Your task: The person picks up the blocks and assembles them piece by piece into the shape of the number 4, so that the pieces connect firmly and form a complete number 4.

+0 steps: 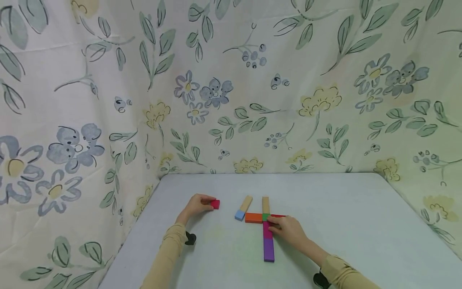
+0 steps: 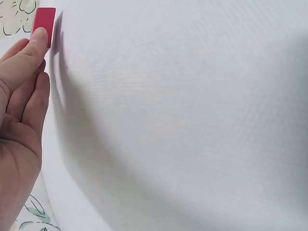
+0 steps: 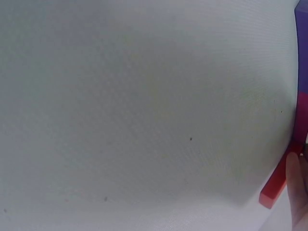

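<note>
My left hand [image 1: 197,204] pinches a small red block [image 1: 215,204] between thumb and fingertips, at the left of the white table. In the left wrist view the thumb lies on the face of that red block [image 2: 44,21]. My right hand [image 1: 288,229] is over a cross of blocks, fingertips at the green block [image 1: 266,217] and magenta block [image 1: 267,230]. It partly covers a red bar [image 1: 278,216], which the right wrist view shows beside a finger [image 3: 294,185]. I cannot tell whether it grips a block.
The cross also has an orange block [image 1: 254,218] on its left, a wooden one [image 1: 265,204] at its far end and a purple one [image 1: 268,250] nearest me. Left of it, a light blue block [image 1: 240,215] meets another wooden block [image 1: 247,203], slanted. A floral cloth [image 1: 231,140] hangs behind.
</note>
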`<move>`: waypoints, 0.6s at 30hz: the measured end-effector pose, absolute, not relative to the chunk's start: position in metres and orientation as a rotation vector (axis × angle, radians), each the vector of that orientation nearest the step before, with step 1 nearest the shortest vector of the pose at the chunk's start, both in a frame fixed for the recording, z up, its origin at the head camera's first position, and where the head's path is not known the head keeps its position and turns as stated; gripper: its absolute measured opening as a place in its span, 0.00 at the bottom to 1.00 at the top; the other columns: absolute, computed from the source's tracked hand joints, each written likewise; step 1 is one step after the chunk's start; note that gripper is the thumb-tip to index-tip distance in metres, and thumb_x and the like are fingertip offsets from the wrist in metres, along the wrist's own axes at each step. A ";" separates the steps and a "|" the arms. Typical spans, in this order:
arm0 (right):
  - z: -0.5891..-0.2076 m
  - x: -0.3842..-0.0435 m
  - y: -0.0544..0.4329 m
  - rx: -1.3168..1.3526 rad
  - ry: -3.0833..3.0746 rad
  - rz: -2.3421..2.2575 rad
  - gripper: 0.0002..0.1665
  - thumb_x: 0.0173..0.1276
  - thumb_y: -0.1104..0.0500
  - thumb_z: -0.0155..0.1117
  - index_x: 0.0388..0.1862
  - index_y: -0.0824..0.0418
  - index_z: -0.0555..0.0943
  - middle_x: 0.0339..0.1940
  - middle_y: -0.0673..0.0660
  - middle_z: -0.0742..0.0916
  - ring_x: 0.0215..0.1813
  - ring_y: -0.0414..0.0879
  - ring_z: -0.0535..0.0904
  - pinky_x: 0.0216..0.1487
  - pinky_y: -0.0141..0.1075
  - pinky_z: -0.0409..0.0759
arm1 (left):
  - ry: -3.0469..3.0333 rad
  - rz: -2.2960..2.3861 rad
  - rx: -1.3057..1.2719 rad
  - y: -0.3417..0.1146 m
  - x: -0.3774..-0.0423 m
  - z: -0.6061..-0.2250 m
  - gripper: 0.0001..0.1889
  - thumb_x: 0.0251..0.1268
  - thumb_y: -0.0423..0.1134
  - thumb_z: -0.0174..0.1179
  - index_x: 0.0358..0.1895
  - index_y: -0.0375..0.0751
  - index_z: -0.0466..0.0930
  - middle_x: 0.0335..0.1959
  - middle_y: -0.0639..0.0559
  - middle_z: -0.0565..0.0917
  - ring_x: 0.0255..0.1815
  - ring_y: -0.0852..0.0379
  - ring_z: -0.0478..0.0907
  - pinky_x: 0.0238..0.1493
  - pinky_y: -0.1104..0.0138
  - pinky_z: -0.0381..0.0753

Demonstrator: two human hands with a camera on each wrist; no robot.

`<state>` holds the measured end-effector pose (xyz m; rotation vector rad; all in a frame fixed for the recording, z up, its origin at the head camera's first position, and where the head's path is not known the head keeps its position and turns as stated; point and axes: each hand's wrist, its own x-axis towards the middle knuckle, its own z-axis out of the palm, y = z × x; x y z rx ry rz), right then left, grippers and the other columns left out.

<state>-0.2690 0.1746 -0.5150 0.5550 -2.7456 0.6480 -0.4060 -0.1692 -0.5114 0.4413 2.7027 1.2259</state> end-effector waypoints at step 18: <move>-0.514 -0.268 0.171 0.489 -2.784 0.668 0.20 0.54 0.58 0.73 0.46 0.60 0.86 0.37 0.57 0.90 0.31 0.40 0.82 0.30 0.28 0.77 | 2.655 1.338 0.550 -0.145 -0.419 -0.461 0.19 0.55 0.31 0.67 0.52 0.41 0.82 0.52 0.42 0.84 0.53 0.49 0.81 0.54 0.61 0.80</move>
